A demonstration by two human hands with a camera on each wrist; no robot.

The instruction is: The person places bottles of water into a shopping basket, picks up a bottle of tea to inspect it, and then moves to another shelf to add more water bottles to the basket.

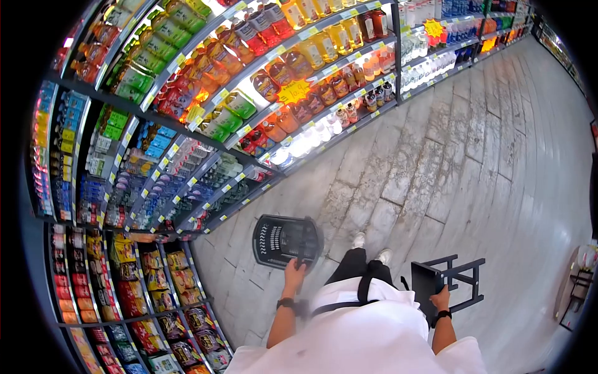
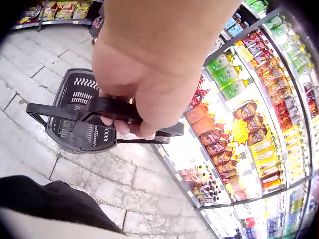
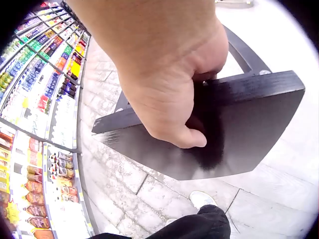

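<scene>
A dark grey shopping basket (image 1: 288, 242) hangs from the left hand (image 1: 294, 278), whose fingers curl round its black handle. In the left wrist view the left hand (image 2: 144, 89) grips the handle (image 2: 104, 110), and the slotted basket (image 2: 79, 132) below looks empty. On the other side of the body, the right hand (image 1: 440, 299) holds a black stool (image 1: 427, 283) turned on its side, legs pointing outward. The right wrist view has the right hand (image 3: 169, 99) gripping the edge of the stool's seat (image 3: 234, 134), thumb on the flat face; its other fingers are mostly hidden.
Lit shelves of bottled drinks (image 1: 293, 68) curve along the left and front. Snack shelves (image 1: 143, 274) stand at the lower left. Grey tiled floor (image 1: 398, 168) stretches ahead and right. A small rack (image 1: 579, 287) is at the right edge.
</scene>
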